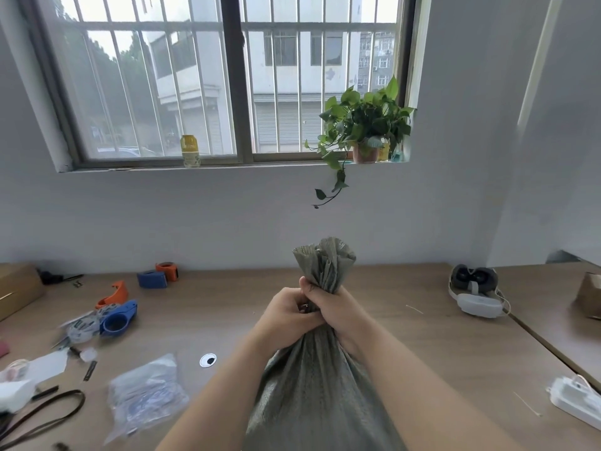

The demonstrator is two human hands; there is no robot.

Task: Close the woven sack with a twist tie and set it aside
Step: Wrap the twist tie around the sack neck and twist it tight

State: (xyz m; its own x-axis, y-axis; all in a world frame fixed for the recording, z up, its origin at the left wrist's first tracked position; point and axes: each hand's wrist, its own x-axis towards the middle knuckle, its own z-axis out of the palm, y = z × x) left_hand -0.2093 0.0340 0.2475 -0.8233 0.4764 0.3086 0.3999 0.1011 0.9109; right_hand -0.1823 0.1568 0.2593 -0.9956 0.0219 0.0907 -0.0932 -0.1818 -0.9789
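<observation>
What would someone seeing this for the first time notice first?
The grey woven sack stands centre foreground on the wooden table, its neck bunched and gripped by the left hand and right hand. Behind, a leafy potted plant sits on the sill of a barred window.

Grey-green woven sack (312, 392) upright on the near table edge — neck bunched tight, mouth fanned above; twist tie not discernible.

A workroom or plain office is suggested: tape dispensers (118, 317) are scattered on a long wooden desk (422, 346) under a barred window (227, 79).
</observation>
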